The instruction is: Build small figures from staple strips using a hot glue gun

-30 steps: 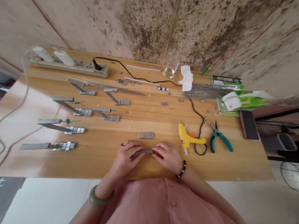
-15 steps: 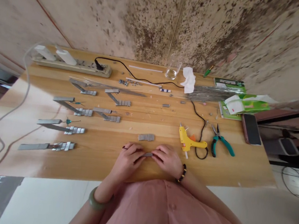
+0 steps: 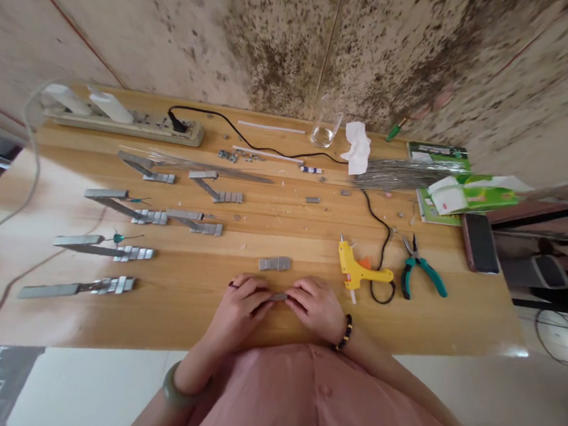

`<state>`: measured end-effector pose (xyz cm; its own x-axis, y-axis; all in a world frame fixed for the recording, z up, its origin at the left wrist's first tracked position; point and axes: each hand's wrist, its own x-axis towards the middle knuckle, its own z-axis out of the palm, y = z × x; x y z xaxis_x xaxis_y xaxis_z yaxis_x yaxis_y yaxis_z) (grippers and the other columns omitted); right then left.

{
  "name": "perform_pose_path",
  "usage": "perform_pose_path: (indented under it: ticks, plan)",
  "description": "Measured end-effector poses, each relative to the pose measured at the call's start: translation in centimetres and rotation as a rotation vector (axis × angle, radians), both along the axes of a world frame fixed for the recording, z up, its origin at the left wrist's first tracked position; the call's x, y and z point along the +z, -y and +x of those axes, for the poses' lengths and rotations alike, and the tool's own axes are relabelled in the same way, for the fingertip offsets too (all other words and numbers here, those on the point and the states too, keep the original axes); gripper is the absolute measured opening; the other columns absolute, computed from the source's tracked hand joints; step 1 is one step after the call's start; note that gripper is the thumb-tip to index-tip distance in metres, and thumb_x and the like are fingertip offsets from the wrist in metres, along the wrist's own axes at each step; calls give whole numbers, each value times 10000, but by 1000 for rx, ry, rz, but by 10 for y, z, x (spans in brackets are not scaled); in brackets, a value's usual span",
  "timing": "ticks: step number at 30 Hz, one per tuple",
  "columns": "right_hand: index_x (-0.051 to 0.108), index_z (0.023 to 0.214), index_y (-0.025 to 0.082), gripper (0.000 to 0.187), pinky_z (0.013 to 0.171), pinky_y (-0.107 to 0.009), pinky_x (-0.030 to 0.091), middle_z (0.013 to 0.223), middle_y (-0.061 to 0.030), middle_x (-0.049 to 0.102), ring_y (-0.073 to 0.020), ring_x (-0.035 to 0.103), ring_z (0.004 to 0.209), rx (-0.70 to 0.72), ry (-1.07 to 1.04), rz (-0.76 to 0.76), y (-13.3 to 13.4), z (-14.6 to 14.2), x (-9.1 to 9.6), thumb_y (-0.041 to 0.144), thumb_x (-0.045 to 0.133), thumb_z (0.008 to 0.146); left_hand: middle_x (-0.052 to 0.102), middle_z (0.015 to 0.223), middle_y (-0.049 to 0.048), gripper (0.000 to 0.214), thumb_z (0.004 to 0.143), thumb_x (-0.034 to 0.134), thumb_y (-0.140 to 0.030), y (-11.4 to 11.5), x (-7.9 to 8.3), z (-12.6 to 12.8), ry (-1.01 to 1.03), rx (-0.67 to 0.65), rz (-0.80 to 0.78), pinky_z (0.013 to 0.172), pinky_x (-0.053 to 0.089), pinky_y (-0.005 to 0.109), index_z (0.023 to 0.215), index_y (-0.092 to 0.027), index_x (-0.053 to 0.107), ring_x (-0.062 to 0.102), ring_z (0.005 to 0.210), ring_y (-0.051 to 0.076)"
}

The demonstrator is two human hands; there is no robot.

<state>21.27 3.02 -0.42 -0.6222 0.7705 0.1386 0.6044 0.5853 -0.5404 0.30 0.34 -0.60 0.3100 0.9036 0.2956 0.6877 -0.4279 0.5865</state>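
Note:
Both my hands rest on the wooden table (image 3: 455, 310) near its front edge. My left hand (image 3: 239, 306) and my right hand (image 3: 316, 304) pinch the two ends of a short grey staple strip (image 3: 279, 297) between their fingertips. Only a small middle part of the strip shows between the fingers. A second grey staple block (image 3: 274, 264) lies just beyond my hands. A yellow glue gun (image 3: 359, 268) lies to the right of my right hand, with its black cord looping back across the table.
Several assembled grey staple pieces (image 3: 109, 250) lie in rows on the left. Green-handled pliers (image 3: 422, 270), a phone (image 3: 481, 242), a green box (image 3: 459, 193), a wire bundle (image 3: 393, 175), a glass (image 3: 325, 126), a tissue (image 3: 358, 150) and a power strip (image 3: 122, 120) lie farther back.
My fingers have closed in over the staple strip, so less of it shows than a second ago. The view has shifted slightly; nothing else on the table has moved.

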Motion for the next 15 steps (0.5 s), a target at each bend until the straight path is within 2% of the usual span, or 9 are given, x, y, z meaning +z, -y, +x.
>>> perform_pose_path:
  ticks: [15]
  plan:
    - [638,1007,200,165,771,-313,450,928,-45,621,-173,558,845,21,13,21,-1,2,1,289,554,896,656,898,42,84,828,620,-226,-1,-4,-1,0,-2,-3,805,425,371,870,-236,692,572,882,200]
